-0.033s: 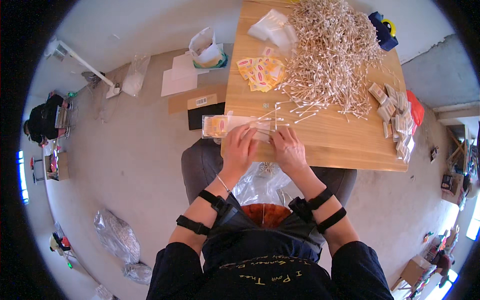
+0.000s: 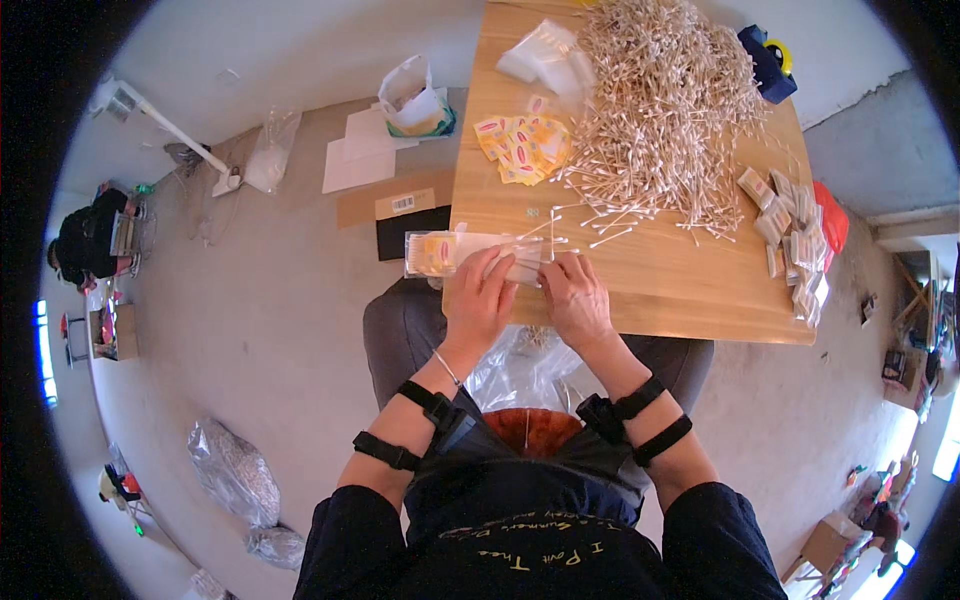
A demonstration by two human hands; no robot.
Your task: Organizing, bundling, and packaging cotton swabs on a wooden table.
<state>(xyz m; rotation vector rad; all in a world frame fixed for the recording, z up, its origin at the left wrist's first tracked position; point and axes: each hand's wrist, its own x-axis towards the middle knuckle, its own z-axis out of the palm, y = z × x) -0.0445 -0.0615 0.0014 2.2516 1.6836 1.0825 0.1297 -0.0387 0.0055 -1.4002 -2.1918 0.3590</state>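
Between my hands, at the table's near edge, lies a small clear plastic bag [image 2: 523, 262] with cotton swabs in it. My left hand [image 2: 481, 292] holds the bag's left part, its fingers pressed down over it. Fingers of my right hand [image 2: 577, 298] are closed at the bag's right end; the fingertips are partly hidden. Left of my left hand, a filled pack of cotton swabs with a yellow card [image 2: 432, 253] sits at the table corner. A few loose cotton swabs [image 2: 612, 236] lie just beyond my right hand.
A large heap of cotton swabs [image 2: 665, 110] covers the table's far part. Beside it are yellow cards [image 2: 522, 148] and clear bags [image 2: 545, 58]. Filled packs [image 2: 790, 235] are piled at right, near a tape dispenser [image 2: 768, 62]. A white bag [image 2: 413, 98] stands on the floor.
The clear bag's right end shows more plainly between my hands. Both hands stay in nearly the same place.
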